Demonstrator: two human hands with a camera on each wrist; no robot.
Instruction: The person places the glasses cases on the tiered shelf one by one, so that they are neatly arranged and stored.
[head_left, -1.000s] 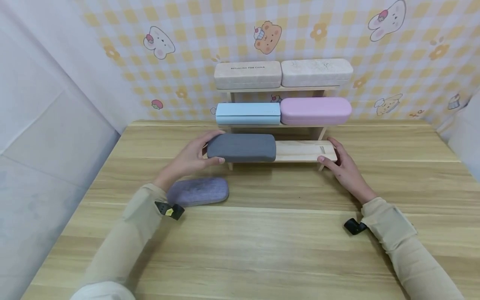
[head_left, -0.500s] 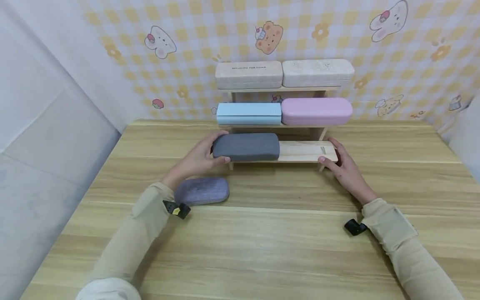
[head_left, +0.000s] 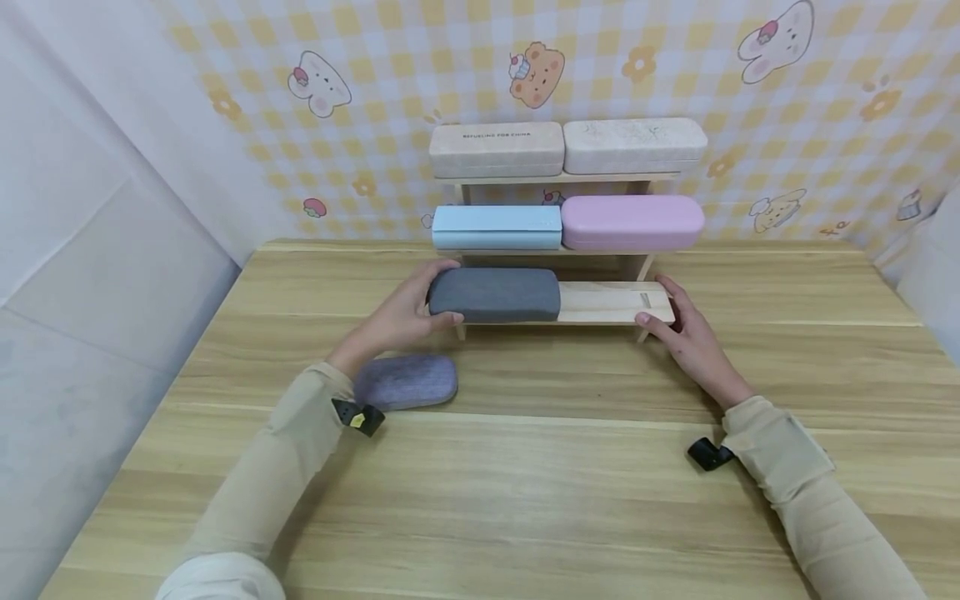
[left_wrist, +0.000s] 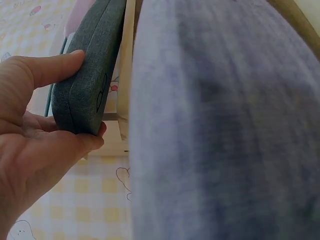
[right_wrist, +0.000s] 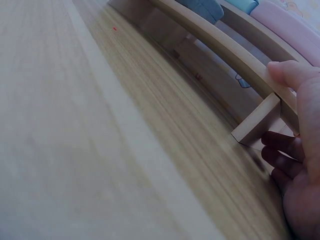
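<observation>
My left hand (head_left: 397, 321) grips the left end of a dark grey fabric glasses case (head_left: 495, 294), thumb in front and fingers behind. The case lies along the left part of the lowest step of a wooden rack (head_left: 603, 302). In the left wrist view, the thumb and fingers hold the rounded end of this grey case (left_wrist: 85, 82). My right hand (head_left: 693, 342) holds the right end of the same step. Its thumb rests on the board edge in the right wrist view, with the fingers curled near the leg (right_wrist: 257, 120). A purple-grey glasses case (head_left: 408, 383) lies below my left wrist.
On the middle step sit a light blue case (head_left: 497, 228) and a pink case (head_left: 632, 222). A beige lettered case (head_left: 497, 150) and a whitish patterned case (head_left: 633, 145) occupy the top step. Behind the wooden table (head_left: 540, 492) hangs a yellow checked cloth (head_left: 420, 75).
The grey glasses case has slid a little to the right along the lowest step, with my left hand on it. My right hand keeps its place at the step's end.
</observation>
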